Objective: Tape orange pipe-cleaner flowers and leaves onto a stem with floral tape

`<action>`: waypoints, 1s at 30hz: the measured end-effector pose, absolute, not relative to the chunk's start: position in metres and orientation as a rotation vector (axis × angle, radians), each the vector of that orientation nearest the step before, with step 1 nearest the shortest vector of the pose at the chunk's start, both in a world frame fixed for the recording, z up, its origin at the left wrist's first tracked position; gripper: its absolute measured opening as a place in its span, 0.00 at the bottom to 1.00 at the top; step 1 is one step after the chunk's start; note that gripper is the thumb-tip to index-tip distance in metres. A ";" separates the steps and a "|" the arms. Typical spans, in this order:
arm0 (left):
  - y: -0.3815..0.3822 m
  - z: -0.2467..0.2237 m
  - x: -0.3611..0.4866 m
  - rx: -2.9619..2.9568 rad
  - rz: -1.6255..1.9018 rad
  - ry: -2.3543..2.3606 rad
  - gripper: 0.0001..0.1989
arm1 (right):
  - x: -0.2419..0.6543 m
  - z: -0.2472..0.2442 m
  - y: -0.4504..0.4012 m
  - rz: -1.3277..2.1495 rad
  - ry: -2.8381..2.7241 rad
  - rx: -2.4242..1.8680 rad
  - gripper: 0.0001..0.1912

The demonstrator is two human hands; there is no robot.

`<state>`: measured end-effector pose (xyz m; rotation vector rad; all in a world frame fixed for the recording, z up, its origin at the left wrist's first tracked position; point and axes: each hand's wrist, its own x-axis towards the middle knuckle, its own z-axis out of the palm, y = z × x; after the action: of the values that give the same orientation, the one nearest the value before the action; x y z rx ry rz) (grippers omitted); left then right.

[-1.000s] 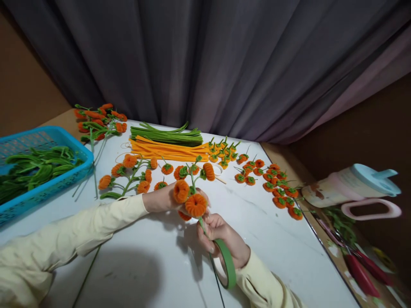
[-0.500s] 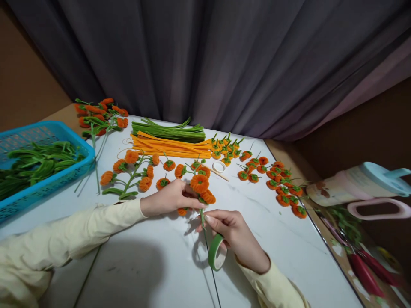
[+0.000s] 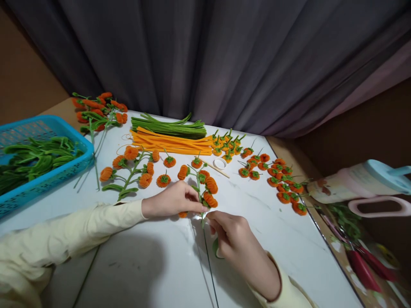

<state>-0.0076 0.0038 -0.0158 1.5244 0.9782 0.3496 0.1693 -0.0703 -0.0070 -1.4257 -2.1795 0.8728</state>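
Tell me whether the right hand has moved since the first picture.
Yes: the right hand has moved slightly toward the wearer's body, farther from the small white ring.

So the orange chenille pumpkin spray (image 3: pixel 199 188) has fuzzy ribbed pumpkins with green caps branching off a slim green stem, tip pointing to the far side of the tabletop (image 3: pixel 173 261), the lower stem pinched between both hands. The green tape roll (image 3: pixel 215 246) is tucked under the right hand (image 3: pixel 236 239), mostly hidden, just a bit of green edge and pale inside showing.
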 end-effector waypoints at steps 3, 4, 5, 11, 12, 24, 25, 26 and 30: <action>0.006 -0.017 -0.010 1.486 0.346 0.897 0.13 | 0.170 -0.009 -0.068 0.949 -2.107 -1.391 0.11; 0.006 -0.018 -0.010 1.450 0.344 0.858 0.12 | 0.170 -0.009 -0.067 0.989 -2.071 -1.381 0.11; 0.007 -0.018 -0.011 1.407 0.339 0.824 0.12 | 0.170 -0.011 -0.066 1.032 -2.026 -1.377 0.11; 0.007 -0.019 -0.010 1.268 0.292 0.796 0.13 | 0.174 -0.010 -0.060 1.625 -1.588 -1.459 0.14; 0.006 -0.019 -0.009 1.284 0.288 0.806 0.14 | 0.175 -0.008 -0.059 1.702 -1.544 -1.455 0.15; 0.000 -0.017 -0.007 1.221 0.304 0.849 0.10 | 0.168 -0.016 -0.067 1.533 -1.450 -1.532 0.16; 0.000 -0.016 -0.007 1.201 0.307 0.834 0.09 | 0.168 -0.017 -0.068 1.531 -1.454 -1.537 0.16; 0.000 -0.016 -0.007 1.196 0.309 0.830 0.09 | 0.168 -0.017 -0.069 1.518 -1.477 -1.544 0.16; 0.000 -0.015 -0.007 1.228 0.282 0.865 0.10 | 0.170 -0.014 -0.071 1.358 -1.701 -1.529 0.14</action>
<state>-0.0070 -0.0002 -0.0154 1.2285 0.8646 0.2819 0.1697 -0.0708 -0.0135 -1.5290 -1.7013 1.3582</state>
